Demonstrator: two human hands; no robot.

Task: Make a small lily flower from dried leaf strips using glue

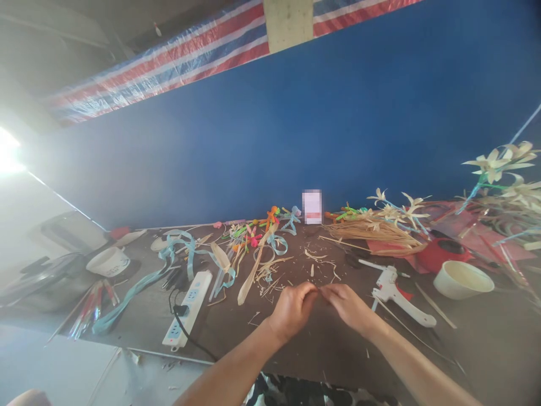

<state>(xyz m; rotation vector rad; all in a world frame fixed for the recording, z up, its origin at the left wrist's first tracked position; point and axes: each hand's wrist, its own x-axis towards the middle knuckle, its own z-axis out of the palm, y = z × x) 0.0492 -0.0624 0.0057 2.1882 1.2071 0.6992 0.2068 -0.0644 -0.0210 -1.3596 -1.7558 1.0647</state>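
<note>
Over the middle of the dark table (296, 349), my left hand (292, 309) and my right hand (349, 306) meet almost fingertip to fingertip. The fingers of both are pinched together; whatever they hold is too small to make out. Dry scraps (273, 282) lie just beyond my left hand, with a pale dried leaf strip (252, 276) to its left. Right of my right hand rests a white glue gun (395, 293).
On the left are a white power strip (188, 310) with a black cord, light blue ribbon (131, 299) and a white bowl (108, 261). Colourful pipe-cleaner pieces (253, 234) lie at the back. A cream bowl (464, 280) and pale leaf flowers (494, 163) are on the right.
</note>
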